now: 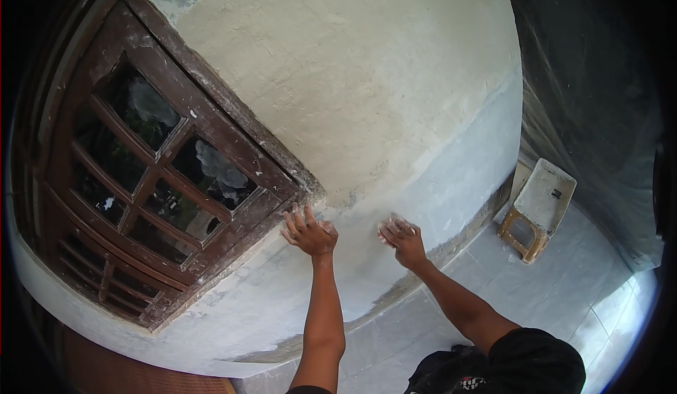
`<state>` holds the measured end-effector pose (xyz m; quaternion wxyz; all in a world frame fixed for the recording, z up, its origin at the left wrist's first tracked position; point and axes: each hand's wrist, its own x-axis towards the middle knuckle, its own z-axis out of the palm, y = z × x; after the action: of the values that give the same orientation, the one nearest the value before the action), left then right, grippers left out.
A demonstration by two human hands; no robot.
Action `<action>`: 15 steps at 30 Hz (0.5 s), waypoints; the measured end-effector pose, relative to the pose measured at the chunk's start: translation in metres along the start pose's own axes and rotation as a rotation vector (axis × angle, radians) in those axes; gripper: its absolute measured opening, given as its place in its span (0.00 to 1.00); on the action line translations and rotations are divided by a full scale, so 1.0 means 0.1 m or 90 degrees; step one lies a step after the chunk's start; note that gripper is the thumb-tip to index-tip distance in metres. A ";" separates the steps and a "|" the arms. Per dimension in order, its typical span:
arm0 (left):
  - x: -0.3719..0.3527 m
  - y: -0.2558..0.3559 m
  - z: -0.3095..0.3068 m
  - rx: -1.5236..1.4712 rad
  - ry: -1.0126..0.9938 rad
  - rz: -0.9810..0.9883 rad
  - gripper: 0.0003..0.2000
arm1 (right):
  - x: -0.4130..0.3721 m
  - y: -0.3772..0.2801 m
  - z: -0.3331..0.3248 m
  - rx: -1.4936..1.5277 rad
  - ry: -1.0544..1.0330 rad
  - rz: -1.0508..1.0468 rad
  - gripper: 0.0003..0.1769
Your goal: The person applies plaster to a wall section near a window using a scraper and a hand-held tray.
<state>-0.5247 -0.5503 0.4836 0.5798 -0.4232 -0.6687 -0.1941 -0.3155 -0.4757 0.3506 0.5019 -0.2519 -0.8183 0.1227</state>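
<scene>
My left hand (310, 233) is at the lower corner of the brown wooden window frame (271, 207), its dusty fingers spread against the frame's edge and the plaster. To its right, my right hand (403, 241) is against the wall (430, 189), fingers bent and drawn together. White powder coats its fingertips, and whatever they may hold is hidden. Around both hands the wall is patchy, beige plaster above and a smoother whitish coat below.
A worn stool (546, 200) with a pale, stained top stands on the grey tiled floor (479, 281) at right. Behind it hangs a dark plastic sheet (592, 91). The window's glass panes (211, 172) lie left of my hands. A woven brown mat (134, 369) shows at lower left.
</scene>
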 end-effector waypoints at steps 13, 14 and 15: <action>0.00 0.00 0.00 0.006 0.003 0.003 0.26 | 2.44 -0.15 -0.94 0.041 0.365 -0.007 0.39; -0.01 0.00 -0.01 0.006 0.002 0.003 0.26 | 2.35 -0.16 -0.84 0.041 0.365 -0.007 0.39; 0.00 0.00 -0.02 0.007 0.001 0.004 0.26 | 2.14 -0.15 -0.60 0.036 0.345 0.016 0.39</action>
<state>-0.5230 -0.5519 0.4842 0.5830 -0.4221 -0.6680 -0.1891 -0.3461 -0.3767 0.5473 0.7077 -0.2714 -0.6473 0.0802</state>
